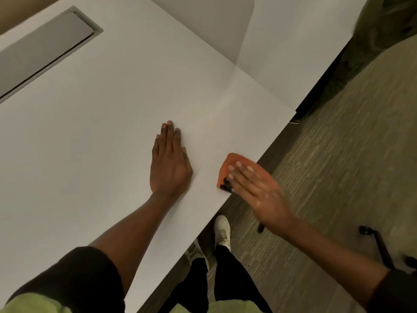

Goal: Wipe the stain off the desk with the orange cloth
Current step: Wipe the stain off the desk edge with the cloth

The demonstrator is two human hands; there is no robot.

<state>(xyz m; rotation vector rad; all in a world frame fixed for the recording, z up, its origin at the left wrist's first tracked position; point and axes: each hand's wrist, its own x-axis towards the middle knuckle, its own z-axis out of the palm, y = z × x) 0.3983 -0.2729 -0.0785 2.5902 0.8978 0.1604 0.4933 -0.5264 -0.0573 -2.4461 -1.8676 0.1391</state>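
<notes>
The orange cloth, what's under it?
The orange cloth lies on the white desk near its edge, with the right hand pressing flat on top. A dark mark peeks out at the cloth's near edge. Anything beneath is covered.

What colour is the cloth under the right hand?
The cloth is orange, seen best in the head view, pressed under the right hand.

Office: wide white laminate desk (94, 123), grey hinged cable-access flap (45, 48) upper left, grey-green striped carpet (338, 166) right, black chair base (381, 245) lower right
</notes>
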